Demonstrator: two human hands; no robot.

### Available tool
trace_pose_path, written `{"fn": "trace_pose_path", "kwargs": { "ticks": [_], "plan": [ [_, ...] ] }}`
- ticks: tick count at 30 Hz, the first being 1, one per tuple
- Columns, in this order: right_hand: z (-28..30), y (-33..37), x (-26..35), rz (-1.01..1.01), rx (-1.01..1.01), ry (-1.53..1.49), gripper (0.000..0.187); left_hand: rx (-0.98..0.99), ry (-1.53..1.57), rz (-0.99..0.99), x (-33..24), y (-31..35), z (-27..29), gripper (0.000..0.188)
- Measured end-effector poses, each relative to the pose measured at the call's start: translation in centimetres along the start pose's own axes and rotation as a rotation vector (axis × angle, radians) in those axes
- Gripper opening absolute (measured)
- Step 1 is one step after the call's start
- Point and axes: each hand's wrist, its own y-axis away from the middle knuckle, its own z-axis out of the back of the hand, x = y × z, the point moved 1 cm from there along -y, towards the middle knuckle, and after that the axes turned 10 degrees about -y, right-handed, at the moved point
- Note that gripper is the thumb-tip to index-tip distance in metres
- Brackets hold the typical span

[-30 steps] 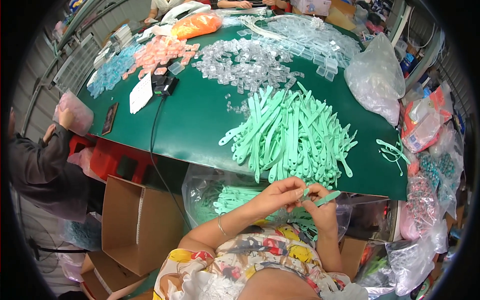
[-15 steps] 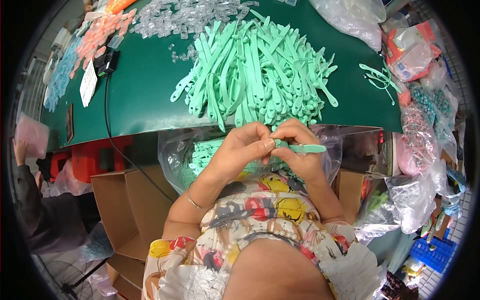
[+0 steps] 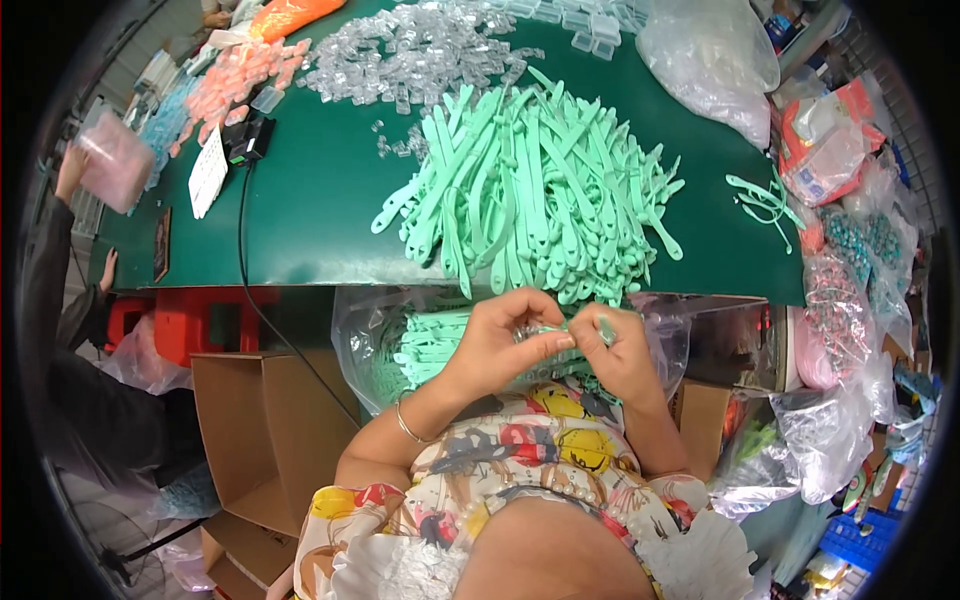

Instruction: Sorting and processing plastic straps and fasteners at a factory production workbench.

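Note:
My left hand [image 3: 503,346] and my right hand [image 3: 620,352] meet just off the table's near edge, below a big heap of mint-green straps [image 3: 540,190]. Both are closed on one mint-green strap [image 3: 606,331], whose end pokes out at the right fist. Thumb and fingertips of the left hand pinch close to the right fingers, where a bit of green and something clear show. Most of the held strap is hidden by the fingers. Under the hands, a clear plastic bag [image 3: 365,345] contains more mint-green straps.
Clear plastic pieces [image 3: 410,55] lie behind the heap, with coral pieces [image 3: 240,80] farther left. A black cable [image 3: 245,225] runs from a small black device [image 3: 252,140] over the edge. Cardboard boxes [image 3: 225,420] stand lower left. A co-worker's hand [image 3: 72,172] holds a pinkish bag [image 3: 115,160].
The strap stuck out rightward across my right hand; now that hand is curled around it, its end turned upward. The view has shifted. The co-worker's pinkish bag has risen to the table's left end.

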Motion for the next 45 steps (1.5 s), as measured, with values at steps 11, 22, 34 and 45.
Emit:
{"fn": "trace_pose_path", "kwargs": {
  "ticks": [11, 22, 34, 45],
  "plan": [
    [-0.9, 1.0, -0.7, -0.048, 0.141, -0.5, 0.024, 0.311, 0.059, 0.054, -1.4, 0.8, 0.2, 0.017],
    [-1.3, 1.0, -1.8, -0.099, -0.028, -0.634, 0.02, 0.252, 0.499, 0.35, -0.4, 0.4, 0.2, 0.02],
    [0.2, -1.1, -1.0, 0.243, 0.002, -0.117, 0.027, 0.194, -0.008, 0.257, -1.6, -0.6, 1.0, 0.031],
    [0.2, -0.7, -1.9, 0.208, -0.025, -0.358, 0.026, 0.191, 0.273, 0.284, -0.8, -0.7, 0.7, 0.023]
  ]
}}
